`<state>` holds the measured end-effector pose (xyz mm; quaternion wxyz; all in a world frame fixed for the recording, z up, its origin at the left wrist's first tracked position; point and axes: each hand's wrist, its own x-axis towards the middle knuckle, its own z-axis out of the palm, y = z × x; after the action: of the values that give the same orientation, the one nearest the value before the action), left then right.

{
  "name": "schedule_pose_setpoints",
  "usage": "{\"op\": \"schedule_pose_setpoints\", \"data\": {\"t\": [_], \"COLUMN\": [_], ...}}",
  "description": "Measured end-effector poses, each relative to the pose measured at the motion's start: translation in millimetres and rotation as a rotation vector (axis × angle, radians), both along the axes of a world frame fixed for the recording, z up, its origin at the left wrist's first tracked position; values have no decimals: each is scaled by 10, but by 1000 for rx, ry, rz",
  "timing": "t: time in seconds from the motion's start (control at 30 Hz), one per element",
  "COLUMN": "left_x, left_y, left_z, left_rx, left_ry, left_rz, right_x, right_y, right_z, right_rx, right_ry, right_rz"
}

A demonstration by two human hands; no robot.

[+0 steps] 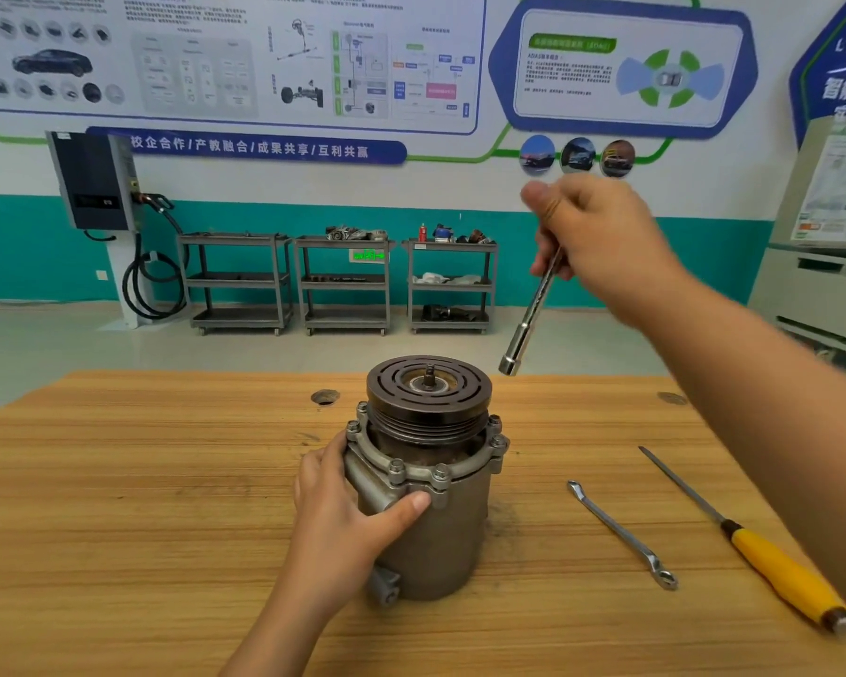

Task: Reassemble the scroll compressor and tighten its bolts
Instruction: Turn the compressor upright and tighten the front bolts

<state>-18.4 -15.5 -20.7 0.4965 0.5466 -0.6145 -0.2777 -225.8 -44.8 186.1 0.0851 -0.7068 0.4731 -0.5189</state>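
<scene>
Left hand [348,520] gripping upright compressor [428,481] body, right hand [601,241] clenched around socket wrench [531,315] above it

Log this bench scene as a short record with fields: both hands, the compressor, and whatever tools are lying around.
left hand: grips the compressor by its housing
right hand: holds a socket wrench raised, socket end up and right of the pulley, touching nothing
compressor: upright on the wooden table, pulley on top
flange bolts: seated around the rim
loose tools: spanner and yellow-handled screwdriver, on the table right of the compressor
</scene>
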Motion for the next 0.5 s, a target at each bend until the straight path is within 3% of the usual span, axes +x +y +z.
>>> {"op": "schedule_pose_setpoints", "data": {"t": [0.17, 0.5], "left_x": [-20, -18], "left_y": [25, 41], "left_z": [9, 9], "left_rx": [9, 9], "left_ry": [36, 48], "left_rz": [-13, -29], "right_x": [-79, 0], "right_y": [151, 77], "right_z": [-36, -279], "right_rx": [124, 134], "right_ry": [90, 183], "right_rz": [280, 265]}}
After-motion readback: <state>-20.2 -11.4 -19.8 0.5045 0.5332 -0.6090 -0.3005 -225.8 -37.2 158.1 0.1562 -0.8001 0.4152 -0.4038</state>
